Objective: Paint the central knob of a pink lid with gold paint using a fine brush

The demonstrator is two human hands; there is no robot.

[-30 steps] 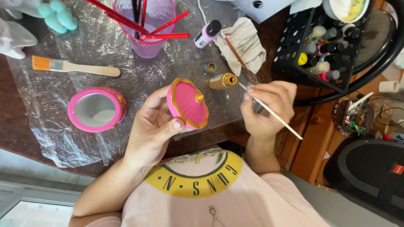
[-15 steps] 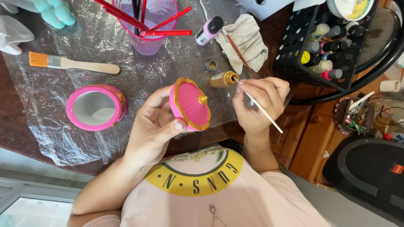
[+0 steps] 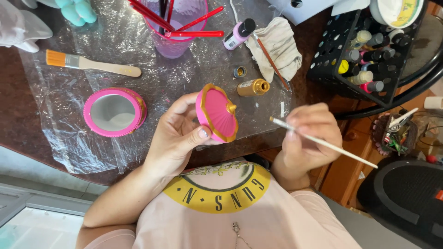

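My left hand (image 3: 177,133) holds a pink round lid (image 3: 217,113) with a gold rim and gold knob, tilted so its top faces right. My right hand (image 3: 310,136) grips a thin white paintbrush (image 3: 323,142), its tip pointing left toward the lid, a short gap away. An open gold paint bottle (image 3: 253,87) lies on the plastic sheet (image 3: 138,55) just beyond the lid, with its small cap (image 3: 239,72) beside it. The matching pink round box (image 3: 114,112) stands open to the left of my left hand.
A wide orange-bristled brush (image 3: 92,64) lies at the left. A purple cup (image 3: 177,27) holds red brushes. A stained rag (image 3: 277,46) with a brush on it, a small pink bottle (image 3: 237,34) and a black rack of paint bottles (image 3: 364,50) sit at the right.
My right hand has drawn the brush back from the gold paint bottle toward me and to the right. The lid has turned slightly in my left hand.
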